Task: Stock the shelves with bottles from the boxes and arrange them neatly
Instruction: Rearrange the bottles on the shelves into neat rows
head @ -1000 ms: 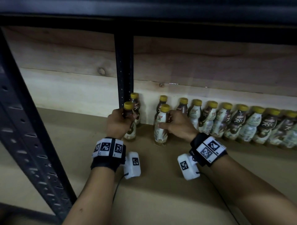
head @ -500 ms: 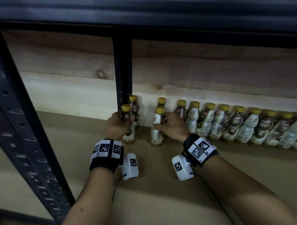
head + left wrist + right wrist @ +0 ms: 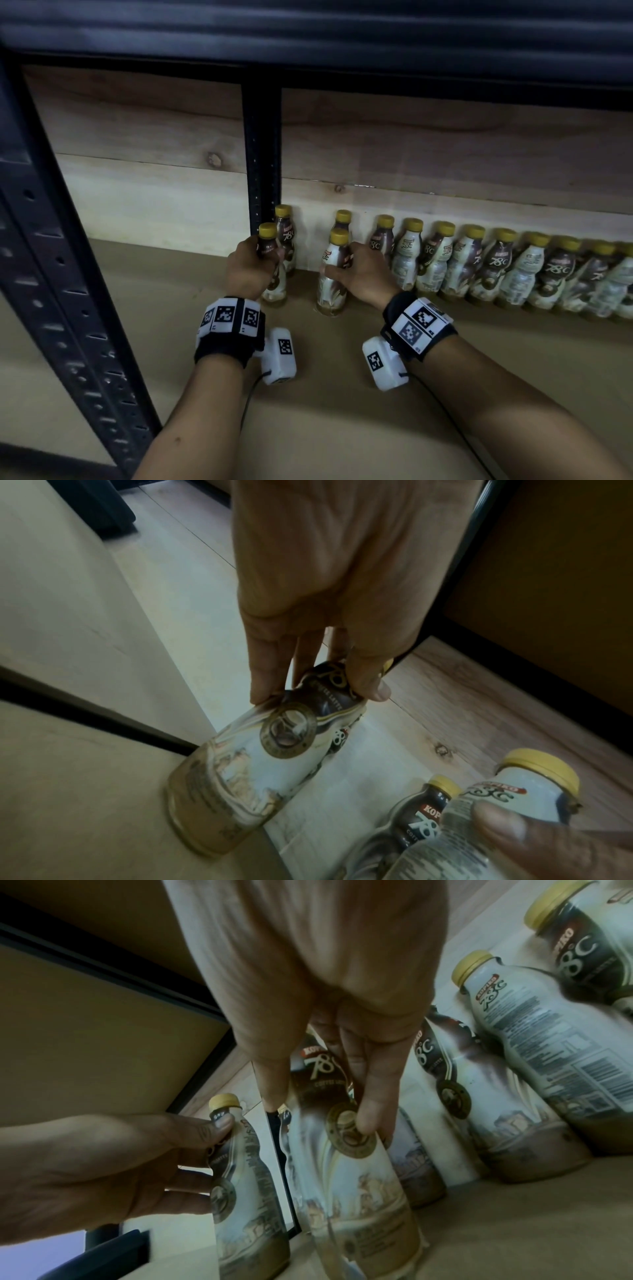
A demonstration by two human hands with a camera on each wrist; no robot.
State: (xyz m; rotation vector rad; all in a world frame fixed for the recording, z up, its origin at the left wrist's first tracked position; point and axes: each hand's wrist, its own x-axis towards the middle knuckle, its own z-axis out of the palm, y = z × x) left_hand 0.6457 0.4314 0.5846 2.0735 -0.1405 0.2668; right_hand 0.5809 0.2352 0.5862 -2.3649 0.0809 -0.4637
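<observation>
Two yellow-capped coffee bottles stand upright on the brown shelf board, in front of the back row. My left hand grips the left bottle round its dark upper body; in the left wrist view the fingers and thumb wrap the same bottle. My right hand holds the right bottle at mid-height, thumb toward me; the right wrist view shows this bottle in the fingers. A row of several like bottles lines the wooden back wall.
A black perforated upright stands at the back just left of the bottles, and a second post slants down the left front. The dark upper shelf hangs low overhead. Bare board lies left of the left bottle.
Both hands keep their grip on their bottles, which stay standing in front of the back row. The right-hand bottle has shifted slightly left, toward the left-hand one.
</observation>
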